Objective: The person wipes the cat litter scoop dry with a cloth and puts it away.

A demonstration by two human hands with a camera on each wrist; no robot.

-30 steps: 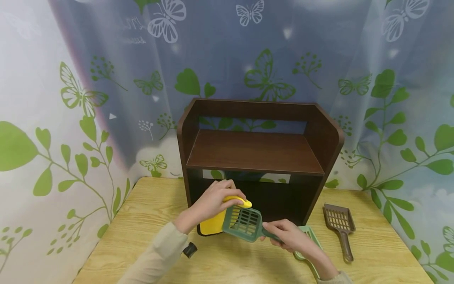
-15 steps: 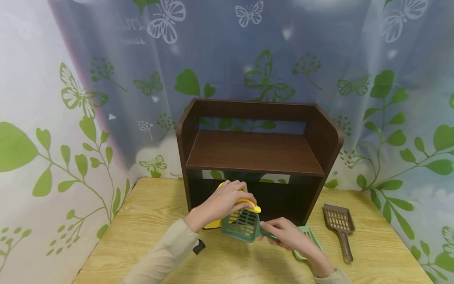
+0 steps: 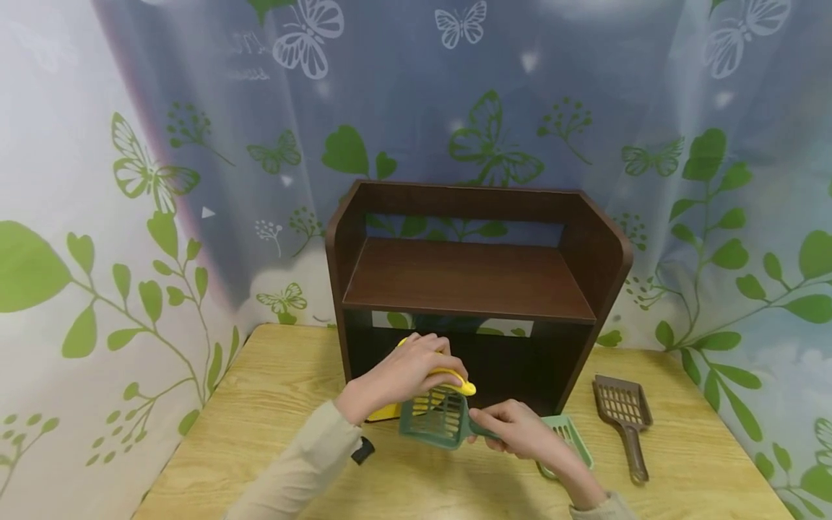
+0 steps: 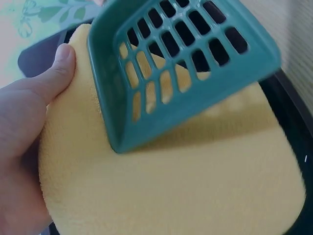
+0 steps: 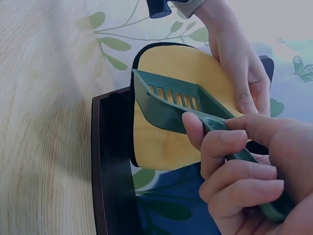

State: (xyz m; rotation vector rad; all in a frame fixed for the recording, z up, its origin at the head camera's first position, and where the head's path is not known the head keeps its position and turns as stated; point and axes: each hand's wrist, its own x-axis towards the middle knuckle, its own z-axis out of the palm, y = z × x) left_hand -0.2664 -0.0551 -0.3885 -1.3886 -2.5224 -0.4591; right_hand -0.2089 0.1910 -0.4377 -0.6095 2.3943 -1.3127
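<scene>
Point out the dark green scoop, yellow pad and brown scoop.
Dark green scoop [image 4: 193, 100]: left wrist view, wall beside its slots.
Yellow pad [image 4: 171, 181]: left wrist view, its yellow face.
Brown scoop [image 3: 628, 435]: head view, upper handle.

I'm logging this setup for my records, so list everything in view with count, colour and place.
dark green scoop: 1, dark green, in the right hand, in front of the pad
yellow pad: 1, yellow with black edging, in the left hand
pale green scoop: 1, pale green, on the table, partly behind the right arm
brown scoop: 1, brown, on the table's right
shelf unit: 1, dark brown, on the table
table: 1, light wood, underneath
printed backdrop: white, blue and green, behind
small black device: 1, black, by the left wrist
sleeves: 2, beige, on the arms
left hand: 1, gripping the pad
right hand: 1, gripping the scoop handle
</scene>
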